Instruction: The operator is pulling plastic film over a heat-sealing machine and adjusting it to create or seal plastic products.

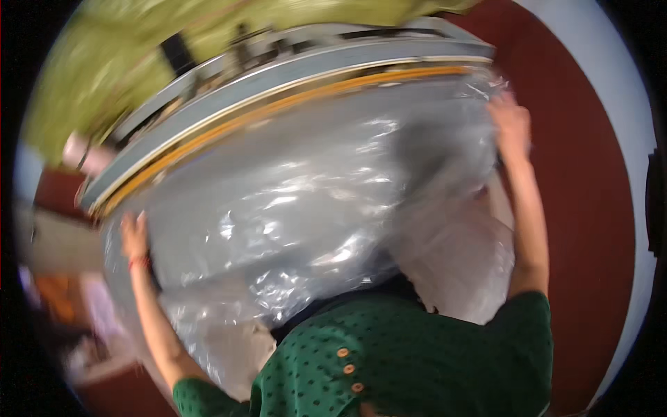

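Note:
A wide, shiny clear plastic sheet [278,187] stretches between my two hands and hangs down over my lap in loose folds. At its left edge, my left hand [134,238] is closed on the plastic, thumb on top, with a red band round the wrist. Further away on the right, my right hand [511,128] grips the sheet near its far right corner; motion smears its fingers. The far edge of the sheet lies along a long grey-blue machine bar [306,68] with an orange strip [292,104] on its near side.
Behind the bar, dark metal fittings [240,52] stick up before a yellow-green plastic covering [118,69]. A pink roll [87,154] sits at the bar's left end. Dark red floor [580,208] runs along the right beside a pale wall [629,139]. Blurred items [62,299] lie at the left.

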Tool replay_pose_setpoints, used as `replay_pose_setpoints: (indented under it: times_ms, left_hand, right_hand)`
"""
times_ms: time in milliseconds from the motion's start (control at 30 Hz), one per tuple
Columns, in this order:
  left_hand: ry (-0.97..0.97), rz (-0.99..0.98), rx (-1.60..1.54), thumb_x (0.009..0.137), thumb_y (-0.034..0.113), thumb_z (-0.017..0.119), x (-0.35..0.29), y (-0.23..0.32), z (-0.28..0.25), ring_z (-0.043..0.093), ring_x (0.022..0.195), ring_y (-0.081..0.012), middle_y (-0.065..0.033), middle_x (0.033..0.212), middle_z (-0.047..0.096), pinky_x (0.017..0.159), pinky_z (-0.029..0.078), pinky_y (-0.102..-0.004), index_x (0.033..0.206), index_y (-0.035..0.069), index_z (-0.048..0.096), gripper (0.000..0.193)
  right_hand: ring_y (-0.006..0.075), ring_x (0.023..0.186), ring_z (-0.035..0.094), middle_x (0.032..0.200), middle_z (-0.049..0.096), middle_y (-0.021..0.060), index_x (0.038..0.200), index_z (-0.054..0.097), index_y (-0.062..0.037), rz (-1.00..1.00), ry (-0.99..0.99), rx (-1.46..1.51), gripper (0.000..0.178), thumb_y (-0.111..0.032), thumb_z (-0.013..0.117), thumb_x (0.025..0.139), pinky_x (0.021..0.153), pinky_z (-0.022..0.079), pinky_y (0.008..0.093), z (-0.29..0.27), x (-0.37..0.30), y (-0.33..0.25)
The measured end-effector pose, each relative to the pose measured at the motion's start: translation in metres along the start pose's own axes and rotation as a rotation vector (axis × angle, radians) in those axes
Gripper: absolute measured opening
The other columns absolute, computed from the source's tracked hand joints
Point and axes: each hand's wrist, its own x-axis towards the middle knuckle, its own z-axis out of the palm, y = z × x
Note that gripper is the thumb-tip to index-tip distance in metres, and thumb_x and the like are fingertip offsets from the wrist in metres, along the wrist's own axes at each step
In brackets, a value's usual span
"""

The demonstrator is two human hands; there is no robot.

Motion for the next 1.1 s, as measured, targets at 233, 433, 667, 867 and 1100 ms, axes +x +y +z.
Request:
replay_pose_setpoints:
  times_ms: [233, 433, 667, 867, 1100]
  left_hand:
    - [-0.116, 0.036, 0.295, 0.087, 0.049, 0.033, -0.012, -0.078, -0.027, 0.018, 0.129, -0.0309, -0.0053, 0.141, 0.021, 0.098, 0.017, -0.0547, 0.134, 0.023, 0.026, 0.055]
    - [-0.087, -0.019, 0.351, 0.087, 0.054, 0.027, -0.006, -0.113, -0.033, 0.016, 0.129, -0.0327, -0.0002, 0.142, 0.018, 0.092, 0.013, -0.0647, 0.135, 0.033, 0.021, 0.053]
    - [0.005, 0.109, 0.486, 0.091, 0.044, 0.028, 0.037, -0.256, -0.034, 0.028, 0.124, -0.0307, -0.0156, 0.136, 0.027, 0.099, 0.023, -0.0415, 0.134, 0.014, 0.027, 0.052]
    - [-0.064, 0.043, 0.65, 0.09, 0.047, 0.026, 0.038, -0.26, -0.02, 0.032, 0.12, -0.0338, -0.0152, 0.135, 0.03, 0.096, 0.027, -0.0427, 0.134, 0.018, 0.027, 0.053]
    - [-0.112, -0.18, 0.627, 0.092, 0.024, 0.033, 0.01, -0.138, -0.044, 0.033, 0.121, -0.0277, -0.0065, 0.139, 0.025, 0.093, 0.034, -0.0392, 0.135, 0.019, 0.02, 0.045]
  right_hand:
    - [0.0311, 0.114, 0.041, 0.119, 0.047, 0.0193, 0.114, 0.049, -0.0006, 0.582, -0.29, 0.443, 0.047, 0.001, 0.046, 0.068, 0.096, 0.032, 0.0324, 0.077, -0.077, 0.039]
    - [0.029, 0.101, 0.053, 0.105, 0.057, 0.0144, 0.106, 0.054, -0.0002, 0.336, -0.027, 0.816, 0.028, -0.014, 0.05, 0.082, 0.087, 0.04, 0.0339, 0.056, -0.008, -0.036]
    - [0.0317, 0.118, 0.036, 0.125, 0.043, 0.0162, 0.121, 0.045, -0.0093, 0.855, -0.001, 0.617, 0.048, -0.041, 0.041, 0.085, 0.096, 0.03, 0.0393, 0.132, -0.036, 0.012]
    - [0.0304, 0.114, 0.04, 0.116, 0.049, 0.017, 0.108, 0.053, -0.0027, 0.791, -0.268, 0.344, 0.051, -0.044, 0.053, 0.079, 0.093, 0.033, 0.038, 0.073, -0.019, -0.048]
    - [0.014, 0.066, 0.058, 0.084, 0.059, 0.0073, 0.097, 0.05, -0.004, 1.083, 0.282, 1.736, 0.028, -0.018, 0.064, 0.077, 0.058, 0.046, 0.0253, 0.063, 0.038, -0.081]
